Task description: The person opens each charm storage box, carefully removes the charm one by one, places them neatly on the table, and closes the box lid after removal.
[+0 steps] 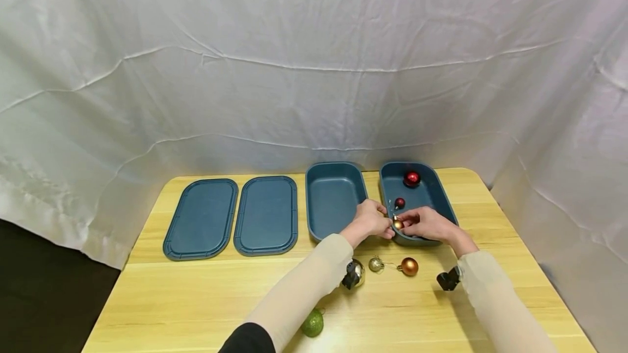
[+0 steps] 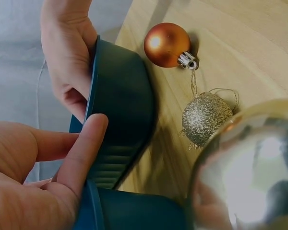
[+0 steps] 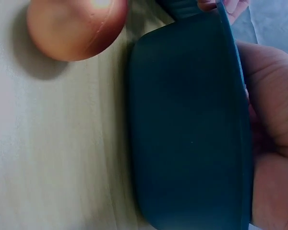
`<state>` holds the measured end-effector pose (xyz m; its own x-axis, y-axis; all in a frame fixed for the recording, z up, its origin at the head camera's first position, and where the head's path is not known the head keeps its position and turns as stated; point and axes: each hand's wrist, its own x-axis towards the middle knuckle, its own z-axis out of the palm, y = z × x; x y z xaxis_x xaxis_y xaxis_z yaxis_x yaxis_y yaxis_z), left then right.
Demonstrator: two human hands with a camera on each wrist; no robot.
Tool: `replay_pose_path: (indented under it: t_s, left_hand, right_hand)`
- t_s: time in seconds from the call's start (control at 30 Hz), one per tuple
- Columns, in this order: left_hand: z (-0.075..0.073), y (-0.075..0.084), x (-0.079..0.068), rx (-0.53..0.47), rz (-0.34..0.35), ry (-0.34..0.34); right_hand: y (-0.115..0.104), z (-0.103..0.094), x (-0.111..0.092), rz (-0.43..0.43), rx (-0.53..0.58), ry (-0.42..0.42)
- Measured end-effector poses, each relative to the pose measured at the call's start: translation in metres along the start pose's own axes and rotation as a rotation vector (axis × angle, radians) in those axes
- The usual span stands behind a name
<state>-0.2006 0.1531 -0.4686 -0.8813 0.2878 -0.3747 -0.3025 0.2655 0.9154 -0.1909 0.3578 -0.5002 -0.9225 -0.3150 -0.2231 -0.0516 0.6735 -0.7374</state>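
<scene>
A: Gold ball (image 1: 398, 224), right at the near left corner of the right bin (image 1: 426, 195), just by the rim!

B: And the right hand (image 1: 429, 223) has it, fingers curled in, seemingly a pinch. The left hand (image 1: 370, 218) is at that same rim, thumb (image 2: 81, 153) straight against it. Is it gripping anything? I can't tell.

A: Danger spot! Smooth ball, fingertip hold: a slip could send it rolling into the small red ball (image 1: 399, 202) farther up the bin, or over the edge.

B: The bin could shift too, if either hand leans hard on that wall.

A: Outside, the glitter ball (image 1: 375, 264) and copper ball (image 1: 409, 267) lie near each other, cord (image 2: 194, 82) between them. A sleeve catching it could drag both.

B: And look under the left forearm! The wrist camera (image 1: 350, 275) sits right by the mirror ball (image 1: 360, 273); one careless dip could knock it away. Nearer us, the green ball (image 1: 312, 323) could roll if that arm sweeps back.

A: Any brands?

B: None I can read: no label or lettering on the balls, the bins or the lids (image 1: 267, 214).
</scene>
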Motion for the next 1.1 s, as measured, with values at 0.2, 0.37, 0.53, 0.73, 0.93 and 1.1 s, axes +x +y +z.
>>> replay_pose_path:
  t_s: [0.2,0.37,0.53,0.73,0.93,1.1]
  left_hand:
    - [-0.002,0.0,-0.001,-0.002,-0.005,-0.009]
    - [-0.003,0.001,0.0,0.001,-0.011,-0.015]
    - [-0.005,0.001,0.001,-0.001,-0.023,-0.021]
    - [-0.008,0.002,0.0,0.007,-0.02,-0.022]
    - [-0.028,0.001,-0.005,0.062,0.055,-0.04]
    - [-0.055,-0.004,-0.012,0.166,0.127,-0.051]
  right_hand:
    - [-0.005,-0.006,-0.007,-0.005,-0.015,0.039]
    - [-0.014,-0.011,-0.018,-0.02,-0.079,0.099]
    - [-0.024,-0.013,-0.029,-0.074,-0.088,0.128]
    - [-0.032,-0.012,-0.039,-0.09,-0.065,0.128]
    - [-0.042,-0.009,-0.048,-0.096,-0.068,0.133]
    - [-0.053,0.0,-0.057,-0.121,-0.074,0.135]
